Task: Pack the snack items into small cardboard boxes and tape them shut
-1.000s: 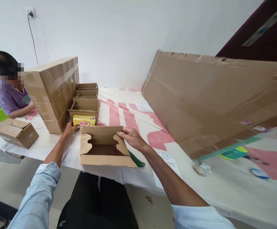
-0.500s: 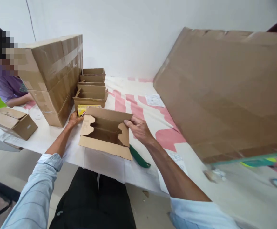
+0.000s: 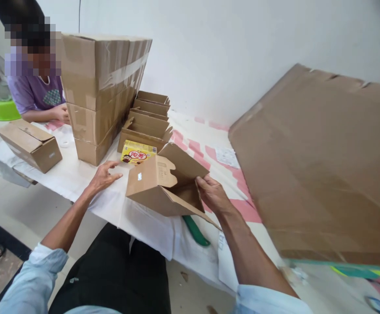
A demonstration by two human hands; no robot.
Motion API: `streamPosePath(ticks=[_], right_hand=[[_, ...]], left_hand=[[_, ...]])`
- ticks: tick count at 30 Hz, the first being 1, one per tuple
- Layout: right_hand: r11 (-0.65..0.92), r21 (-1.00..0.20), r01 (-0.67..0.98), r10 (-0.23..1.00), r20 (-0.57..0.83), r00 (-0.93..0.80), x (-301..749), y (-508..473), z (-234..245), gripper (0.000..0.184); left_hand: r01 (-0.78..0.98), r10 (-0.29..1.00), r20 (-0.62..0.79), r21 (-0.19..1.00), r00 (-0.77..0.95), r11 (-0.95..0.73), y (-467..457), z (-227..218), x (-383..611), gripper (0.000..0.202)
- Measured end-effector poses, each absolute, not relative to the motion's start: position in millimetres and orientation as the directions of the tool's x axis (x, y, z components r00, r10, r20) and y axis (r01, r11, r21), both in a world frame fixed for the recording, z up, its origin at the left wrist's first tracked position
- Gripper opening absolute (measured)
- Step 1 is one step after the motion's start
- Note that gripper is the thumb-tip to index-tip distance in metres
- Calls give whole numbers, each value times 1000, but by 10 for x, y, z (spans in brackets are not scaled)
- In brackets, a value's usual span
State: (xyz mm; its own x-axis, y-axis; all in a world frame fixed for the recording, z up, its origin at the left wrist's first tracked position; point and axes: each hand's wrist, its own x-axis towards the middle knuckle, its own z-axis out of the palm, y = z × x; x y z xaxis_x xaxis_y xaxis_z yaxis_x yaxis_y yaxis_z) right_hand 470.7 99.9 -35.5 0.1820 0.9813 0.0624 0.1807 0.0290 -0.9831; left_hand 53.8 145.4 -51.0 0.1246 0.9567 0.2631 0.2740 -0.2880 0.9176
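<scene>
With fingers closed on its side flap, my right hand (image 3: 212, 192) holds an open cardboard box (image 3: 150, 181), which is tilted so its mouth faces to the right. A white label shows on the box's left end. My left hand (image 3: 104, 178) is empty, thumb and fingers apart, just left of the box. Behind the box stands a small yellow printed packet (image 3: 137, 151), partly hidden by it. A dark green curved handle-like object (image 3: 196, 231) lies under the box's right side, its other end covered.
Taped cartons (image 3: 111, 87) are stacked at left, beside a row of open boxes (image 3: 149, 124). A closed box (image 3: 29, 144) lies at far left, near a person in a purple shirt (image 3: 33, 96). A large cardboard panel (image 3: 314, 170) leans on the right.
The open box has turned and tipped toward the right in my right hand. My left hand has come away from the yellow packet and opened. The view has swung left.
</scene>
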Motion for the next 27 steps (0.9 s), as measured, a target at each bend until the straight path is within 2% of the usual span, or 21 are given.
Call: streamPosePath(ticks=[4,8,14,18,21,27], right_hand=[[-11,-985,171,977,26,212,4567,1181,-317,49],[57,-980,193,982,89,165,4237,1484,-197,47],[78,-976,202,981,111,158,3739,1858,-38,39],[99,-973,211,959,150,240,3726,1814,-28,47],[141,-942,306,934,229,276,3844,1539,-101,52],[234,-754,613,912,389,131,4072,527,-546,50]], left_hand=[[321,965,250,910,77,-262,1019,-470,517,24],[348,981,167,918,95,-190,725,-463,623,10],[501,986,42,857,164,-120,776,-447,998,14],[556,984,22,822,178,-119,981,-439,1204,16],[588,988,15,802,155,-105,1118,-439,1289,24],[633,997,-2,772,83,-51,1229,-502,1369,39]])
